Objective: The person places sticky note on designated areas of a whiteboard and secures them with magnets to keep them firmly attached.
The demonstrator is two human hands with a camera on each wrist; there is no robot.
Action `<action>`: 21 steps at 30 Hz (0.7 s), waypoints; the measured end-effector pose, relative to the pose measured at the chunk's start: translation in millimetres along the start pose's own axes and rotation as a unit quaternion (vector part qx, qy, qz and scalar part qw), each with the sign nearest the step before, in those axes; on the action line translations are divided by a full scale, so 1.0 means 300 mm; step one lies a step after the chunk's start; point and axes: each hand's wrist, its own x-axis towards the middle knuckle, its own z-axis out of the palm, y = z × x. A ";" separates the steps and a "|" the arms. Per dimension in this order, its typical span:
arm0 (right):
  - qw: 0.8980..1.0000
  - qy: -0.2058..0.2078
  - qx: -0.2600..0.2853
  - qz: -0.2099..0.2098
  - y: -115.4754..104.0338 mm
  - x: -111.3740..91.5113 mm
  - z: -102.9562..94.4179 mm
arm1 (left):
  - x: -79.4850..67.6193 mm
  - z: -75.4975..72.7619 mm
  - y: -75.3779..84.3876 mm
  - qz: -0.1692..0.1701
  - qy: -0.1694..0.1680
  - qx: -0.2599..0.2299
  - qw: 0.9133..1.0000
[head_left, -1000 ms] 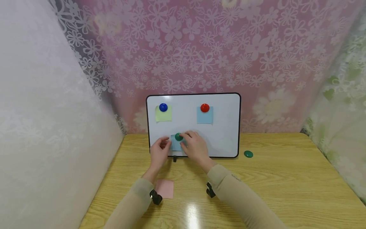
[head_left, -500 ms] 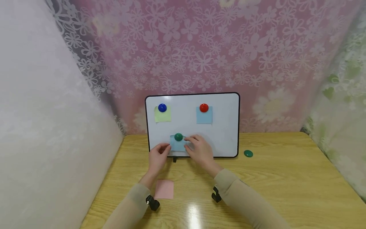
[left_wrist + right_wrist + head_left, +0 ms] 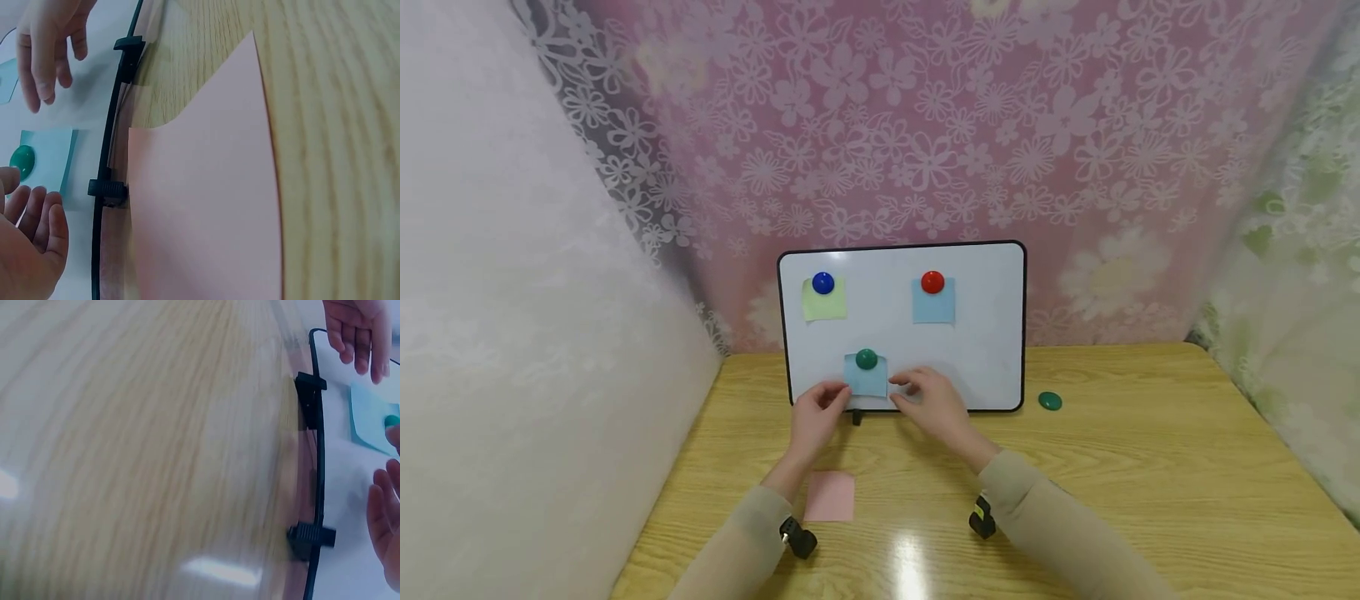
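A light blue sticky note (image 3: 867,382) hangs low on the whiteboard (image 3: 977,358) under a round green magnet (image 3: 867,359); its lower corners lift a little. My left hand (image 3: 815,417) is at the note's left edge, fingers relaxed; the head view does not show clearly whether they touch it. Just right of the note, my right hand (image 3: 934,407) stays apart from it, thumb and fingers loosely bent around nothing. Higher up, a blue magnet (image 3: 823,283) holds a yellow-green note (image 3: 824,305), and a red magnet (image 3: 932,282) holds another blue note (image 3: 934,307).
A pink sticky note (image 3: 831,497) lies on the wooden table (image 3: 1120,483) in front of the board, one edge raised. A second green magnet (image 3: 1050,401) lies right of the board. Black clips (image 3: 107,189) grip the board's lower edge. A patterned curtain (image 3: 880,167) hangs behind.
My right hand has let go of the green magnet and drawn back right and down. The magnet stays on the blue note. My left hand has shifted slightly down along the note's left side.
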 end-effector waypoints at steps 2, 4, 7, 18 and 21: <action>1.000 -0.019 0.007 0.004 0.014 -0.012 -0.012 | -0.004 -0.002 -0.003 -0.008 -0.014 -0.009 1.000; 0.999 -0.035 0.009 0.004 0.029 -0.022 -0.026 | -0.010 -0.007 -0.001 -0.019 -0.035 -0.016 0.999; 0.998 -0.057 0.014 0.002 0.055 -0.036 -0.054 | -0.017 -0.016 0.005 -0.033 -0.072 -0.019 0.997; 0.990 -0.137 0.003 -0.043 0.136 -0.081 -0.151 | -0.036 -0.062 0.019 -0.005 -0.175 0.045 0.984; 0.987 -0.151 -0.010 -0.060 0.158 -0.099 -0.184 | -0.043 -0.078 0.020 0.019 -0.197 0.078 0.977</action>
